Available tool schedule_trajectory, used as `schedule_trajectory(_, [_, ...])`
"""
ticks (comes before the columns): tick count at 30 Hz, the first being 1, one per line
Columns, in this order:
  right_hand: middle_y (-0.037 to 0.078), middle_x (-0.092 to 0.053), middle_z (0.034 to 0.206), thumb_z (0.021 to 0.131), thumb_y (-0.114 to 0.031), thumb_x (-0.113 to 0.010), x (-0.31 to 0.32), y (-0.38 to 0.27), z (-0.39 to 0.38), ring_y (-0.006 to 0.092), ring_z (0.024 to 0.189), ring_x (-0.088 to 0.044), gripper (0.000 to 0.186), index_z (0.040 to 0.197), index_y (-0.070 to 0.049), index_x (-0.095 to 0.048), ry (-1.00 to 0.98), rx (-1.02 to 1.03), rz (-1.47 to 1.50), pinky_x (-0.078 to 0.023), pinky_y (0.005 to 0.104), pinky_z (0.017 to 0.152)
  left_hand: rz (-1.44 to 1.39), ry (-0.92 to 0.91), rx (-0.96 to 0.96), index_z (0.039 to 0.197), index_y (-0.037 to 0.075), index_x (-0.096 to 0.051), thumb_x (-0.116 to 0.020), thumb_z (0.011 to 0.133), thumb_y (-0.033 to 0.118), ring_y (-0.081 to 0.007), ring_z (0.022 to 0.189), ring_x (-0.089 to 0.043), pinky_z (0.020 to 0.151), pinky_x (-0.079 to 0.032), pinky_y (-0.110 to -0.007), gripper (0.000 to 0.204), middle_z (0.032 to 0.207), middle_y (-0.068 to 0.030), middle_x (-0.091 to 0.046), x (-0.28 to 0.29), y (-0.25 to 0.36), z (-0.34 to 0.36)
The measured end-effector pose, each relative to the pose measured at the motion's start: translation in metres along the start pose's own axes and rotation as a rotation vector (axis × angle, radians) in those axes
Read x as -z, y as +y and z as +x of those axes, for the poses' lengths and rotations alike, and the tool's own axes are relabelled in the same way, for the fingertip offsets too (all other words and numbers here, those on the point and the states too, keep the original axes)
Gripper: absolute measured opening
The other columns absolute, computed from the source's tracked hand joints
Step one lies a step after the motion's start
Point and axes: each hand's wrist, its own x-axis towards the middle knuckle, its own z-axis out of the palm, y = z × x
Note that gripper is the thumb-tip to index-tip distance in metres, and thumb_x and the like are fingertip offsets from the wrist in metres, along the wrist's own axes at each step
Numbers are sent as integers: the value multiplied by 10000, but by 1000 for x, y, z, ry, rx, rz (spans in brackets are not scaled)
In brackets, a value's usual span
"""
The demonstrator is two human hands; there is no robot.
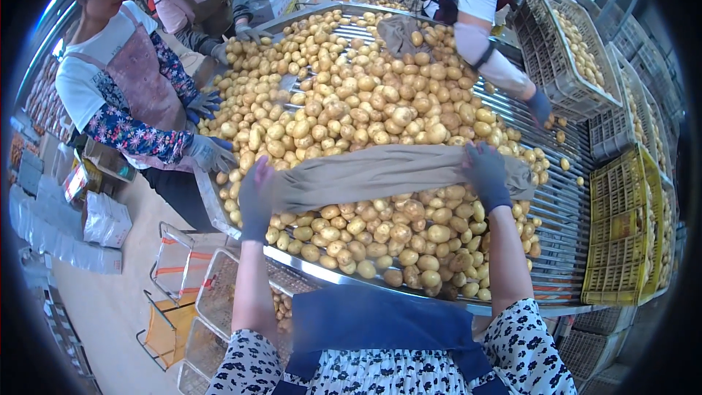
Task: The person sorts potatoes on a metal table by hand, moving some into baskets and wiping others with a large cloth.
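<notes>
A grey-brown cloth (373, 175) is stretched from side to side over a heap of potatoes (365, 113). At its left end my left hand (257, 201), in a grey glove with pinkish fingertips, is closed on the cloth. Closed on it toward the right is my right hand (485, 173), also gloved in grey; a short loose end hangs past it. The cloth's folds run lengthwise, just above or touching the potatoes; I cannot tell which. More potatoes lie between my forearms, up to the near metal edge.
The potatoes lie on a metal roller table (559, 212). Another grey cloth (401, 35) lies at the far side. Two co-workers stand at the left, and another reaches in at the upper right with a blue-gloved hand (540, 108). Yellow crates (618, 230) and white crates (563, 66) line the right.
</notes>
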Motion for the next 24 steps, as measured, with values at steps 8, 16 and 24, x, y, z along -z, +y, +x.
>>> schedule_trajectory(8, [114, -591, 1001, 794, -216, -624, 11, 21, -25, 301, 939, -545, 313, 1090, -119, -589, 18, -85, 165, -433, 418, 822, 1007, -463, -241, 1055, 84, -592, -545, 838, 184, -279, 1090, -487, 926, -386, -442, 244, 1073, -98, -568, -80, 23, 21])
schedule_trajectory(16, [122, -594, 889, 803, -114, -614, 77, 13, -103, 276, 749, -588, 107, 894, -60, -596, 442, 6, 353, -483, 363, 662, 250, -70, -125, 1071, 35, -542, -526, 877, 110, -225, 920, -580, 823, -465, -348, 209, 1053, -106, -591, -23, 36, -20])
schedule_trajectory(24, [100, -587, 869, 787, -192, -680, 78, -20, -104, 238, 720, -572, 469, 1227, -108, -545, -147, -37, 646, -478, 341, 671, 222, -345, -100, 1292, 43, -464, -635, 861, 196, -140, 1037, -543, 873, -452, -278, 488, 1243, -86, -510, -28, 80, 3])
